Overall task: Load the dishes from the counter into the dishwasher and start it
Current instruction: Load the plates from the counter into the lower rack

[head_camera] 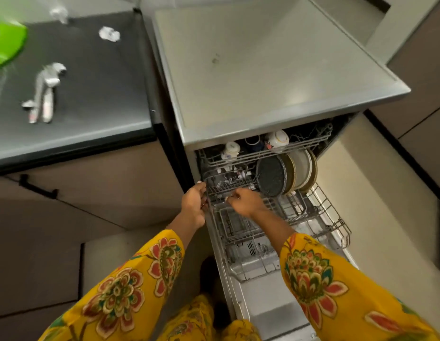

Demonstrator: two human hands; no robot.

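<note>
The dishwasher (275, 94) stands open, lower rack (319, 212) out and plates (287, 173) upright. Your left hand (193, 205) curls on the rack's edge; your right hand (243, 200) pinches something small, unidentifiable. Cutlery (43, 94) remains on the counter (95, 94). Jolting the rack may topple plates.
</note>
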